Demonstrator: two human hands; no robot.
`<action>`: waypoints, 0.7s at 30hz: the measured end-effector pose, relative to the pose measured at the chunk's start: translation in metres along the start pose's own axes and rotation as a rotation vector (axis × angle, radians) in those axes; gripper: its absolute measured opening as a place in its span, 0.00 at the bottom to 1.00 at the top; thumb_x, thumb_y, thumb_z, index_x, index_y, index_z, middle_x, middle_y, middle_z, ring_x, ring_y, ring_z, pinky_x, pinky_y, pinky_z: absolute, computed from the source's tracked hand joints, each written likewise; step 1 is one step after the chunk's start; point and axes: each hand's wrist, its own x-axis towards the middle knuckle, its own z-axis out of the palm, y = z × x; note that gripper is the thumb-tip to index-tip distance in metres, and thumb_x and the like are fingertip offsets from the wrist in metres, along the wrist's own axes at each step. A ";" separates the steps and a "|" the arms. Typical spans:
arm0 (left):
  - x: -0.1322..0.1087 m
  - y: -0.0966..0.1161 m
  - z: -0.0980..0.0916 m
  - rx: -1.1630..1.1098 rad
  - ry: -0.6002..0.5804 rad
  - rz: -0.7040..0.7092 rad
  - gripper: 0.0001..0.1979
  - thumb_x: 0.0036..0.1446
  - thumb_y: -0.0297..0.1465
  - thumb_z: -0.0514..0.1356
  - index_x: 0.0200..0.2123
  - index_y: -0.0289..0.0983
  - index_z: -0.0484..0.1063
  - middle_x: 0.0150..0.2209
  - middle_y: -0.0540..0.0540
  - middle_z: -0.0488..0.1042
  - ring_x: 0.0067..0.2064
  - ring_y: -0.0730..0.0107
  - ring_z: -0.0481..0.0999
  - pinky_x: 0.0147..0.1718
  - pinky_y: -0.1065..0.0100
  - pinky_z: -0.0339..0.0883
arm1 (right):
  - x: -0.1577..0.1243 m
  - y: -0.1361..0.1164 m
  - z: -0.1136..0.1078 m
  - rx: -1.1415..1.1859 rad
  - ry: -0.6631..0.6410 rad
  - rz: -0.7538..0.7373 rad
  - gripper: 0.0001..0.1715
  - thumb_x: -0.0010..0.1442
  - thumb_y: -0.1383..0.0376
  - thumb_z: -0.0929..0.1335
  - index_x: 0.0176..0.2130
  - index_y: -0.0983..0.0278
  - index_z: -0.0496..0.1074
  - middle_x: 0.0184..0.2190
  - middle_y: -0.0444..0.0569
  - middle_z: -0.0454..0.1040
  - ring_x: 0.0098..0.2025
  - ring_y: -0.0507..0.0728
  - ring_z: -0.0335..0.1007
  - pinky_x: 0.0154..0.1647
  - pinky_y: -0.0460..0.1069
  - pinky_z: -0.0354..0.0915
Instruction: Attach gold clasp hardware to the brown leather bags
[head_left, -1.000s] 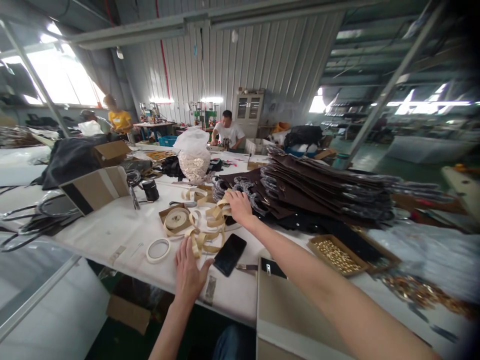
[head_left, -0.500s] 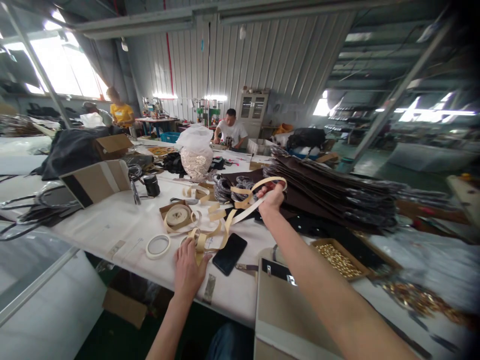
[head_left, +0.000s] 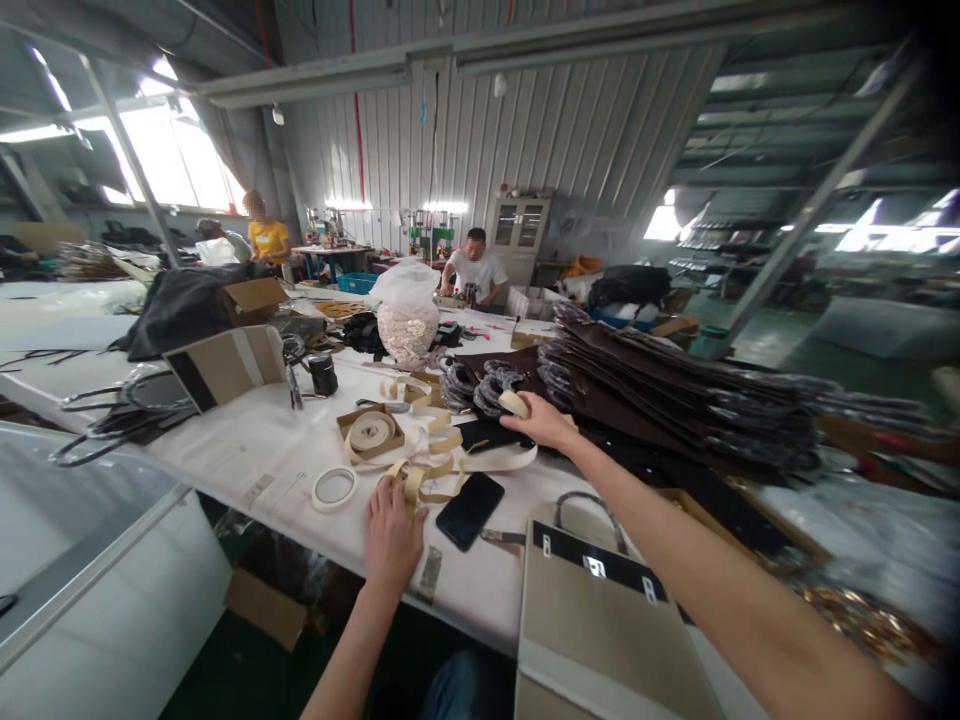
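Note:
My left hand is at the near table edge, its fingers closed on loops of beige strip. Further out to the right, my right hand pinches a short curled part of beige strip. A pale length of strip lies in a curve below it. To the left, a coil of strip rests in a small cardboard box. Close to my left hand are a roll of masking tape and a black phone.
A beige bag with a black band stands at the near right. Stacked dark brown panels with wrapped handles fill the right side. A plastic bag of pale pieces stands further back. A co-worker in white sits beyond the table.
My right hand has lowered slightly, and the big raised loop of strip is gone from it; the pale length now sags to the table. The view has swung a little left.

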 end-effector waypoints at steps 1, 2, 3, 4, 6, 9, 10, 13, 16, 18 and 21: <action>0.000 0.000 0.000 -0.001 0.011 -0.003 0.26 0.75 0.35 0.63 0.71 0.35 0.68 0.74 0.26 0.67 0.75 0.34 0.68 0.71 0.36 0.66 | -0.004 -0.001 0.004 -0.130 -0.115 -0.077 0.53 0.38 0.47 0.89 0.58 0.62 0.82 0.57 0.59 0.84 0.62 0.72 0.80 0.67 0.61 0.73; -0.001 0.000 0.001 -0.005 0.021 -0.002 0.27 0.75 0.36 0.63 0.72 0.36 0.68 0.75 0.26 0.67 0.75 0.33 0.67 0.71 0.35 0.66 | -0.007 -0.004 0.009 -0.277 -0.222 -0.168 0.62 0.37 0.48 0.90 0.66 0.62 0.79 0.67 0.62 0.79 0.70 0.75 0.74 0.73 0.63 0.68; -0.001 -0.001 0.002 -0.012 0.028 0.001 0.28 0.75 0.37 0.64 0.73 0.37 0.68 0.75 0.26 0.66 0.76 0.33 0.67 0.71 0.34 0.66 | -0.008 -0.008 0.015 -0.415 -0.295 -0.266 0.68 0.41 0.47 0.89 0.73 0.62 0.74 0.73 0.64 0.73 0.75 0.76 0.68 0.77 0.64 0.63; -0.001 -0.001 0.003 -0.018 0.031 0.006 0.29 0.75 0.39 0.65 0.73 0.37 0.68 0.76 0.26 0.66 0.77 0.32 0.66 0.71 0.34 0.66 | -0.009 -0.014 0.023 -0.520 -0.321 -0.356 0.67 0.49 0.44 0.87 0.77 0.62 0.69 0.77 0.64 0.68 0.78 0.76 0.64 0.79 0.64 0.60; -0.001 -0.002 0.005 -0.028 0.032 0.017 0.31 0.74 0.41 0.66 0.73 0.37 0.68 0.77 0.26 0.65 0.78 0.32 0.65 0.72 0.33 0.66 | -0.006 -0.027 0.046 -0.604 -0.290 -0.489 0.51 0.67 0.42 0.79 0.77 0.61 0.69 0.77 0.63 0.69 0.78 0.74 0.63 0.81 0.64 0.57; 0.000 -0.004 0.007 -0.042 0.032 0.010 0.30 0.74 0.43 0.67 0.72 0.37 0.70 0.76 0.26 0.66 0.77 0.33 0.66 0.72 0.34 0.67 | 0.008 -0.046 0.095 -0.683 -0.354 -0.441 0.30 0.75 0.45 0.73 0.66 0.58 0.79 0.67 0.62 0.79 0.73 0.72 0.70 0.78 0.61 0.59; 0.001 -0.005 0.007 -0.045 0.035 -0.003 0.29 0.74 0.43 0.67 0.71 0.38 0.70 0.75 0.26 0.67 0.77 0.33 0.68 0.71 0.35 0.68 | 0.014 -0.050 0.114 -0.722 -0.398 -0.361 0.28 0.74 0.45 0.75 0.62 0.59 0.82 0.63 0.62 0.82 0.70 0.72 0.74 0.75 0.61 0.62; 0.002 -0.006 0.007 -0.050 0.041 -0.034 0.30 0.73 0.42 0.68 0.71 0.38 0.70 0.74 0.26 0.70 0.75 0.34 0.70 0.70 0.34 0.70 | 0.033 -0.051 0.169 -0.794 -0.417 -0.125 0.33 0.69 0.39 0.76 0.55 0.63 0.84 0.52 0.67 0.86 0.58 0.74 0.84 0.60 0.61 0.73; 0.003 -0.007 0.008 -0.064 0.049 -0.023 0.33 0.72 0.42 0.69 0.73 0.39 0.67 0.73 0.26 0.70 0.75 0.34 0.70 0.69 0.36 0.72 | 0.045 -0.044 0.208 -0.796 -0.343 -0.006 0.44 0.68 0.32 0.74 0.59 0.65 0.82 0.50 0.69 0.86 0.52 0.72 0.87 0.52 0.59 0.76; 0.002 -0.008 0.010 -0.070 0.076 -0.020 0.35 0.71 0.44 0.70 0.74 0.40 0.66 0.73 0.26 0.70 0.75 0.34 0.71 0.68 0.36 0.73 | 0.049 -0.040 0.225 -0.796 -0.293 0.034 0.49 0.63 0.31 0.77 0.62 0.66 0.79 0.50 0.69 0.86 0.51 0.72 0.87 0.51 0.58 0.76; 0.001 -0.011 0.017 -0.070 0.129 -0.026 0.38 0.69 0.46 0.72 0.75 0.42 0.65 0.73 0.25 0.70 0.73 0.32 0.72 0.67 0.34 0.74 | 0.055 -0.036 0.242 -0.804 -0.216 -0.042 0.49 0.62 0.37 0.80 0.65 0.67 0.76 0.59 0.74 0.81 0.60 0.77 0.81 0.60 0.65 0.73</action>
